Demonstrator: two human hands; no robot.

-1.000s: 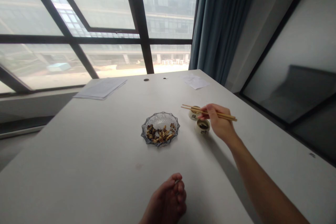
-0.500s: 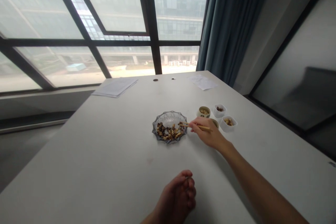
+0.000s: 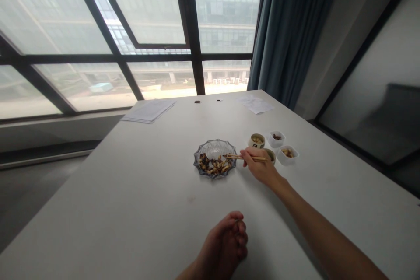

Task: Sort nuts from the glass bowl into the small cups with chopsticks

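My right hand grips a pair of wooden chopsticks, and their tips reach over the right rim of a glass dish holding mixed nuts and beans. Whether the tips hold a piece is too small to tell. My left hand rests near the table's front edge as a loose fist with the fingers curled in. Right of the dish stand a round cup with pale pieces, a second round cup partly behind my hand, and two small square white dishes with bits inside.
The grey-white table runs back to a large window. A stack of papers lies at the far left, a loose sheet at the far right. A blue curtain hangs behind the right corner.
My right hand carried the chopsticks left from above the round cups to the glass dish. The view shifted, bringing the two square dishes into sight. The left hand stayed curled.
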